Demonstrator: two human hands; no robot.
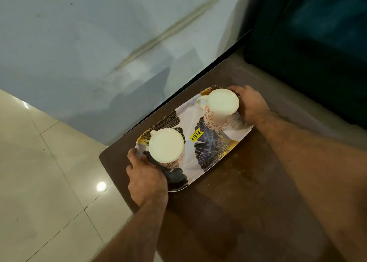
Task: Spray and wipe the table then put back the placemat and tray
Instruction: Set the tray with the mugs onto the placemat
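Hands hold a tray at its two short ends: the left hand (146, 177) grips the near-left end, its fingers curled over the rim, and the right hand (250, 103) grips the far-right end, where most of its fingers are hidden behind a mug. The tray (216, 152) is a long white one with dark and yellow leaf prints and a yellow price sticker (197, 135) near its middle. It lies slantwise over a dark brown table (248, 182); whether it rests on the surface or is held just above it cannot be told.

Two white mugs with a red flower pattern stand upright on the tray. The left mug (166, 147) sits by the left hand, and its lower part is partly covered by that hand's thumb side. The right mug (219, 107) sits just beside the right hand, handle pointing away towards the wall. Their insides look plain white; what they hold, if anything, is hard to make out.

The table's surface shows dull, streaky patches near the tray. Its near edge is cut off by both forearms and the bottom of the view. No placemat can be made out as separate from the brown surface. A pale blue wall (99, 43) with a long smudged mark rises behind, a light tiled floor (39, 172) lies at left, and something dark teal (317, 33), blurred and in shadow, fills the upper right corner.
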